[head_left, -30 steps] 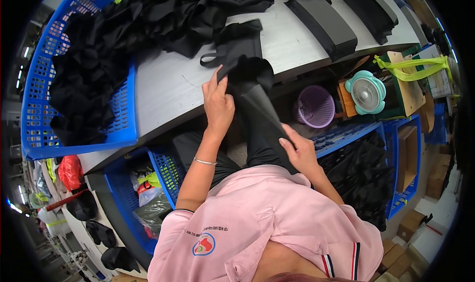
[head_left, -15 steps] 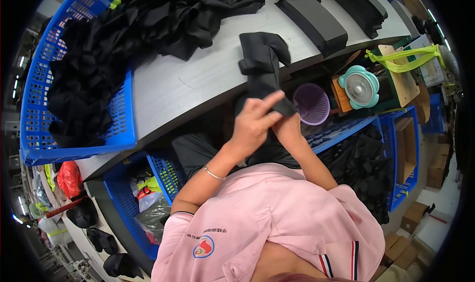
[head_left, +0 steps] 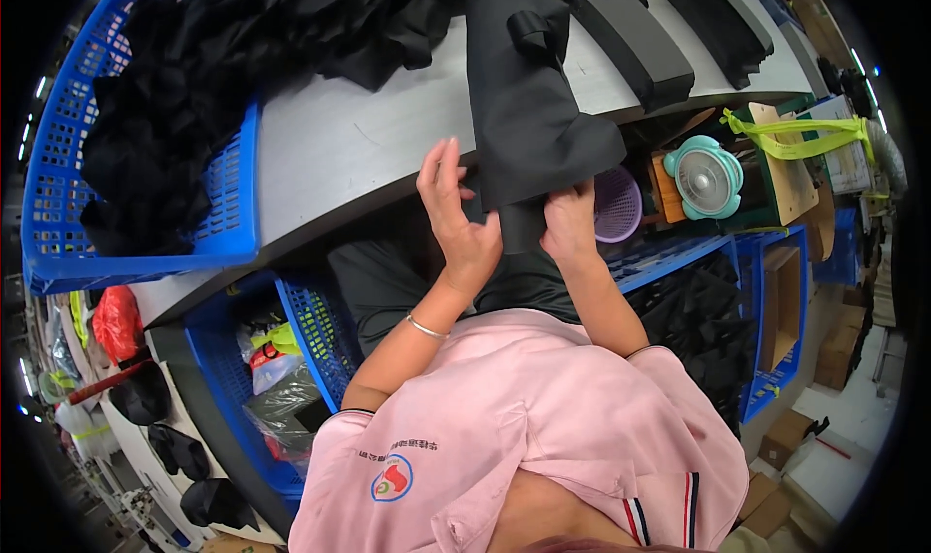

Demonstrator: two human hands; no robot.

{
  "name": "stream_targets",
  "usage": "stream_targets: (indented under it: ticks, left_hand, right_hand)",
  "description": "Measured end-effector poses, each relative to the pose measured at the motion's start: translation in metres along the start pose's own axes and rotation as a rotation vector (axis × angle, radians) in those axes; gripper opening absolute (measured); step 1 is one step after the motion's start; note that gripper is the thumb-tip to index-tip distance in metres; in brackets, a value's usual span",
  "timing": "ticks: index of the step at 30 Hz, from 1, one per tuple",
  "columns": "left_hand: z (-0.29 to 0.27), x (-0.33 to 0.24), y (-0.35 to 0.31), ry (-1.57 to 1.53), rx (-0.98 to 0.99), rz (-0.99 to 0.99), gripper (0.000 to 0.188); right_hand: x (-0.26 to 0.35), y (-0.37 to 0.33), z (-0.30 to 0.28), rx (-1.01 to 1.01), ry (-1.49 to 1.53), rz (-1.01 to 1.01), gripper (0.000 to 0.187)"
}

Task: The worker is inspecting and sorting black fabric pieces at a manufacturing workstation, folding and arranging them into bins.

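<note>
A long black fabric piece hangs over the table's front edge, with a folded loop near its far end. My right hand is closed on the lower right edge of this fabric. On the other side, my left hand has its fingers stretched upward and apart. Its thumb lies against the fabric's left edge without visibly gripping it. The fingertips of my right hand are partly hidden under the cloth.
Black fabric pieces heap across the grey table and into a blue basket at left. Two stacks of dark panels lie at the back right. A purple bin and teal fan stand at right.
The black fabric has been opened out and now reaches farther over the table. My left hand has moved off it to the left, its fingers spreading. My right hand stays at the lower edge.
</note>
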State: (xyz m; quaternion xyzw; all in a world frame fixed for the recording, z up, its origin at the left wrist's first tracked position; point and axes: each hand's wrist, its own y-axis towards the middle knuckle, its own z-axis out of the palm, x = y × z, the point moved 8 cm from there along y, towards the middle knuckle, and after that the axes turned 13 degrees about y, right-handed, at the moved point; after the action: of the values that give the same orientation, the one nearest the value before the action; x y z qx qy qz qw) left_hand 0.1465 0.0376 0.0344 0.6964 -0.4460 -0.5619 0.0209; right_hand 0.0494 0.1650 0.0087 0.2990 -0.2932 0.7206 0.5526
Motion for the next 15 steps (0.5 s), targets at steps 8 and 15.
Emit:
stream_targets:
  ticks: [8, 15]
  left_hand:
    - [-0.009, -0.025, 0.017, -0.085, -0.051, 0.041, 0.06]
    - [-0.011, -0.031, 0.02, -0.092, -0.012, 0.043, 0.067]
  right_hand:
    - [-0.021, 0.013, -0.01, 0.146, 0.199, 0.088, 0.041]
    - [-0.024, 0.012, 0.0, 0.129, 0.225, 0.175, 0.046]
